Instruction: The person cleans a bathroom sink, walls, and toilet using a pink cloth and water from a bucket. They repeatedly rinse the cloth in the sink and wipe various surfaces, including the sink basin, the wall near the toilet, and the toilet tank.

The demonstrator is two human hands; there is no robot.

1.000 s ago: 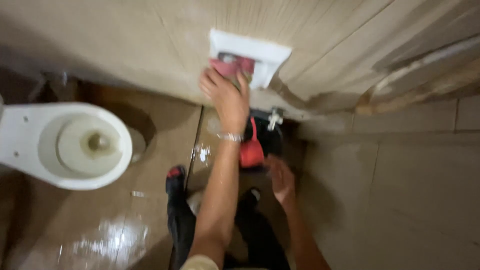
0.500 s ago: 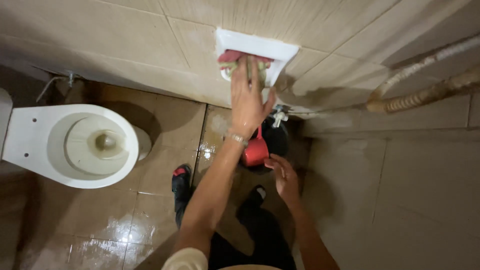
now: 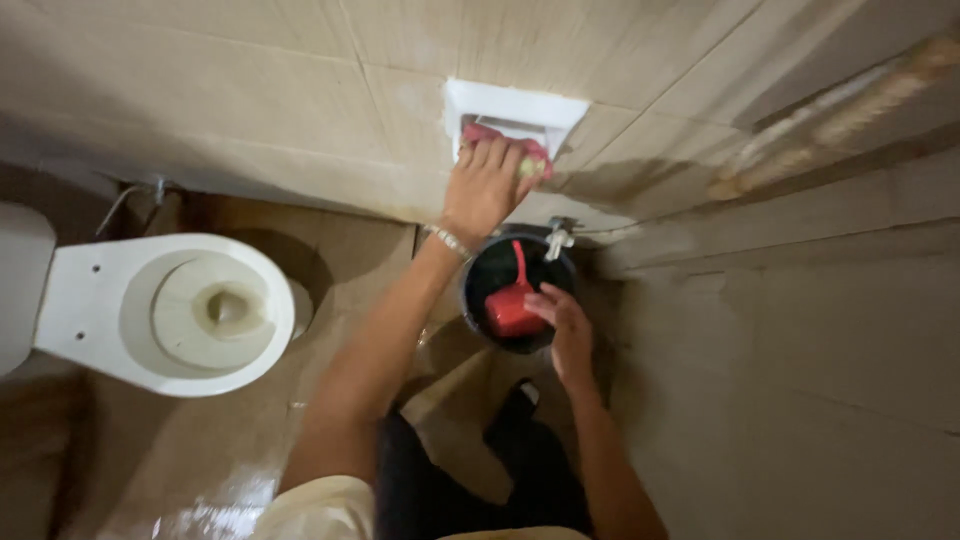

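Pink cloth point(image 3: 500, 140) is lying pressed under the left hand point(image 3: 485, 185), whose fingers are spreading flat over it inside the white wall recess point(image 3: 520, 105). Below, the right hand point(image 3: 560, 315) is loosely curling at the rim of the dark bucket point(image 3: 475, 290), touching the red scoop point(image 3: 510, 310), with the toilet point(image 3: 160, 310) well apart leftward and tiled wall crowding close on the right. Crumpled and soft, the cloth is peeking out past the fingertips.

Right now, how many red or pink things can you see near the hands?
2. A pink cloth under the left hand, pressed into the white wall recess; a red scoop in the dark bucket, touched by the right hand.
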